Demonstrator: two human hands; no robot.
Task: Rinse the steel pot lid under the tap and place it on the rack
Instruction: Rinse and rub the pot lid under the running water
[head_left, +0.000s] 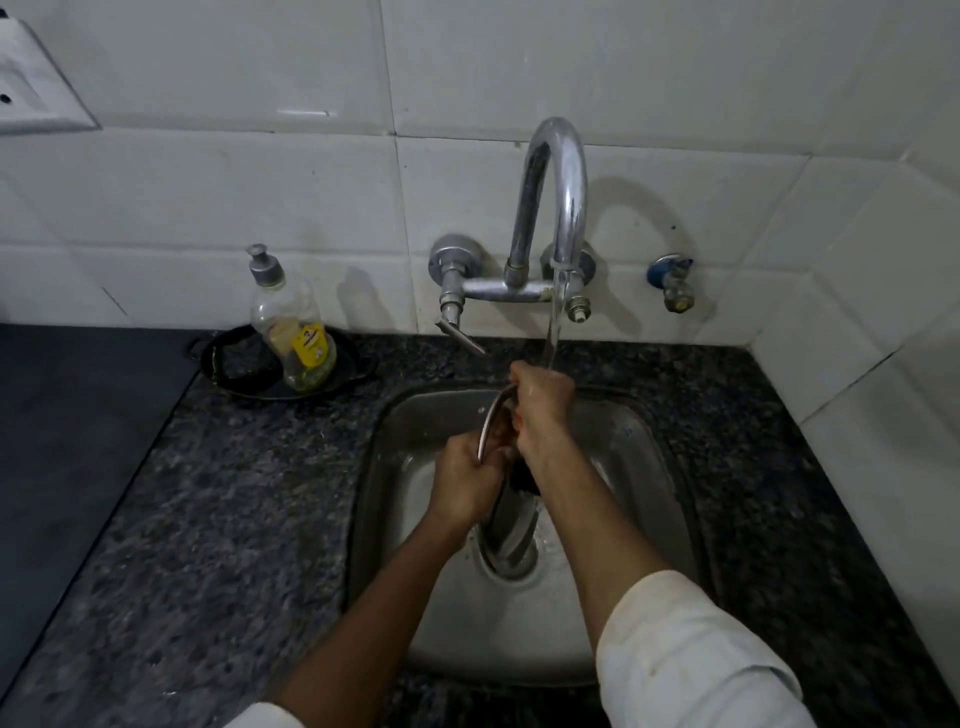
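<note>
The steel pot lid (492, 422) is held on edge over the steel sink (649, 457), so only its thin curved rim shows. My left hand (465, 483) grips the lid's near edge from the left. My right hand (543, 402) is closed on the lid's far side, with something dark showing below my wrist. Water runs from the chrome tap (556, 171) and lands on my right hand and the lid's top. No rack is in view.
A soap pump bottle (293, 332) stands in a small black pan (244, 371) on the dark granite counter (249, 493), left of the sink. A small blue valve (672, 280) sticks out of the tiled wall at right. The sink drain (511, 556) lies below my hands.
</note>
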